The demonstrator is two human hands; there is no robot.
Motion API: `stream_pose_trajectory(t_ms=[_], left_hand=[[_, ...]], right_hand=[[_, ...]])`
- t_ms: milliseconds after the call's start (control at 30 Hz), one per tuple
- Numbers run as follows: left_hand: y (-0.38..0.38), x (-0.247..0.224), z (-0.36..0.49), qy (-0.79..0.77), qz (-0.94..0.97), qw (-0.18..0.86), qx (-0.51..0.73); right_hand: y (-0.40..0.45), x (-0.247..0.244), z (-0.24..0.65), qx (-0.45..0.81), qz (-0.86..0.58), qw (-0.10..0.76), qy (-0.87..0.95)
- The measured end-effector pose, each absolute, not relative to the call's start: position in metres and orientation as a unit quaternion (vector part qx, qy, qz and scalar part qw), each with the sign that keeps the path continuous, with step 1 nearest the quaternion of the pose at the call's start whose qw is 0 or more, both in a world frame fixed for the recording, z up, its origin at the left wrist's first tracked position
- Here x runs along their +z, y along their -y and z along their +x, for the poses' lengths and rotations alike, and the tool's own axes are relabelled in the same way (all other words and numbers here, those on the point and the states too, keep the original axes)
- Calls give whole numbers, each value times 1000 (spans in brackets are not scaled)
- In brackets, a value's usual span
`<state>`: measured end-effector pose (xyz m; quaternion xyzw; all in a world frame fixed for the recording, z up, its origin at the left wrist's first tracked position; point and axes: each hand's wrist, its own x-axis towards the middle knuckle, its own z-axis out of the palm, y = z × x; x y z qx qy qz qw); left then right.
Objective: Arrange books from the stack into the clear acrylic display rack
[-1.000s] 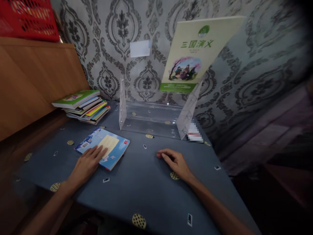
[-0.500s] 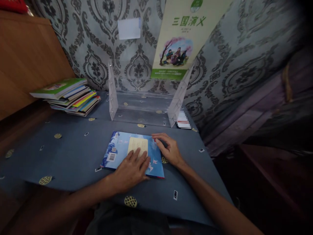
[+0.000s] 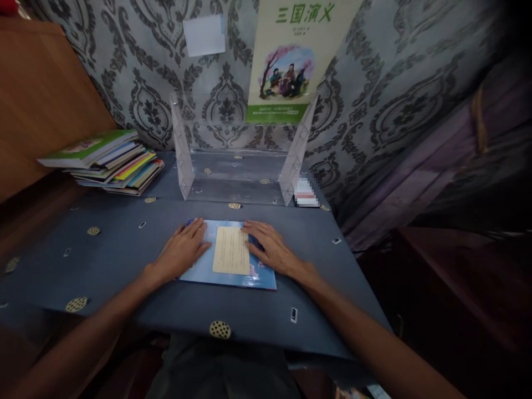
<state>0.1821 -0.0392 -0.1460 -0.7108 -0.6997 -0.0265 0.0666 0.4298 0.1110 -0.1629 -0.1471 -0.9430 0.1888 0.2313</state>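
A thin blue book with a cream text panel lies flat on the table, its back cover up. My left hand rests across the left end of the cover, fingers stretched out towards the far edge. Over the right end lies my right hand, its fingers extended on the cover and the thumb apart. Both hands hide parts of the printed picture. Neither hand has its fingers wrapped round the book.
Behind the book stands a clear acrylic rack. A green-and-cream book is upright at its top right. At the back left is a stack of books. A blurred-out phone-like item lies right of the rack on the patterned tablecloth.
My left hand has moved from the middle of the cover to its left end, uncovering the text panel. My right hand has slid further onto the book. The view has shifted slightly.
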Motion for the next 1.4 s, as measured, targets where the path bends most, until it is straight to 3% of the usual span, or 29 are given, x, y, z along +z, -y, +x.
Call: stream_pose_trajectory(t_ms=[500,767,1067,1233,1400], left_hand=[[44,-150,174,708,-697,83,-77],[78,-146,206,544,-835,72,-45],[84,-150,212,480,-855,195,-22],[75,-126,214,453,-855,214,-137],[61,-90,215,511,-811,99,-267]], right_hand=[[-121,-156,435,158,-234,207,937],[-129,-158,438,198,-211,249,924],[-127,-146,440,246,-228,258,906],[-128,-141,441,369,-252,263,855],[-131,-142,440,602,-275,283,694]])
